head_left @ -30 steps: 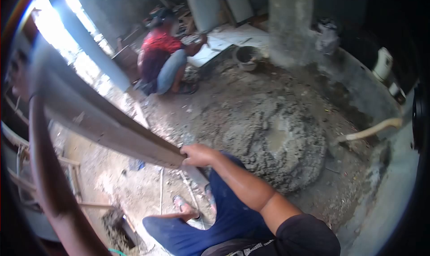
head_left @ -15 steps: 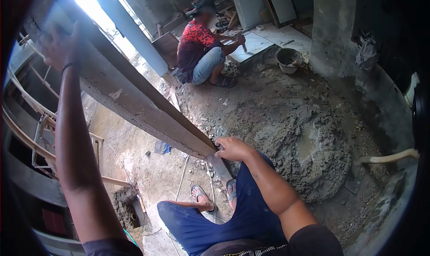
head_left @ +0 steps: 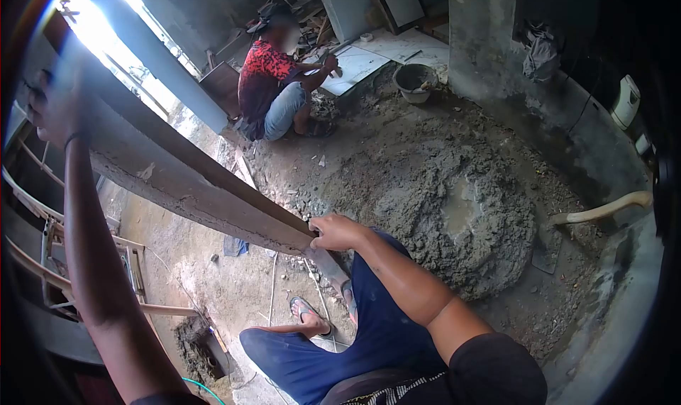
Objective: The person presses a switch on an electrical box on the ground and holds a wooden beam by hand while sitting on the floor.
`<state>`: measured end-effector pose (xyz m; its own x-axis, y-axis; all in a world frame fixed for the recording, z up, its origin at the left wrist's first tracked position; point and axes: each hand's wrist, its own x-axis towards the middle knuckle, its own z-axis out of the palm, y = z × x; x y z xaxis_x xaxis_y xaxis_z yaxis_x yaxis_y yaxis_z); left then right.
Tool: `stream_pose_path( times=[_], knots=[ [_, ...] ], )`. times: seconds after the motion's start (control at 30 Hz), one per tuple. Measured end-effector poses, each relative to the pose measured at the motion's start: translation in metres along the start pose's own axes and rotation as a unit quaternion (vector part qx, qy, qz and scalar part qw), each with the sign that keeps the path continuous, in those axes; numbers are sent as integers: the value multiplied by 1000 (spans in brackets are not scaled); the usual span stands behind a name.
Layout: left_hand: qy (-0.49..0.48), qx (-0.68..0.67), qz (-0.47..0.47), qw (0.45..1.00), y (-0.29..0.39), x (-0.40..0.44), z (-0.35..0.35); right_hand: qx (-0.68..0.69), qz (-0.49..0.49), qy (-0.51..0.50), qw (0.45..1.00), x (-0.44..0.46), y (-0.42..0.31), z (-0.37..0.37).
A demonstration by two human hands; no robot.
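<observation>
A long grey, cement-coated pillar runs slantwise from the upper left to near my feet. High on it, my left hand rests against the surface with its fingers apart, partly washed out by glare. Lower down, my right hand has its fingers curled over the pillar's near-end edge; its fingertips are partly hidden. Just right of that hand spreads a large mound of wet mortar with a pool of water in its middle.
A person in a red-patterned shirt squats by white tiles, holding a short tool. Behind the mound stands a black bucket. A wooden handle leans at right. A hole opens in the floor at lower left.
My view has turned a little to the right, so the scene sits further left. Both hands stay at about the same spots on the pillar.
</observation>
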<state>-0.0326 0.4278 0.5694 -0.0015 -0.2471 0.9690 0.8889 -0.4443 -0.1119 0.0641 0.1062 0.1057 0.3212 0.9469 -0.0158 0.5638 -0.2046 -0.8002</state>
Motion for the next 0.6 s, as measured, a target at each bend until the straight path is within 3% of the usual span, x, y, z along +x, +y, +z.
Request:
stream_pose_path(
  times=[0.6],
  knots=[
    [12,-22,7,1000,-3,-1,4,4,-3,-2,1000,2,5,2]
  ],
)
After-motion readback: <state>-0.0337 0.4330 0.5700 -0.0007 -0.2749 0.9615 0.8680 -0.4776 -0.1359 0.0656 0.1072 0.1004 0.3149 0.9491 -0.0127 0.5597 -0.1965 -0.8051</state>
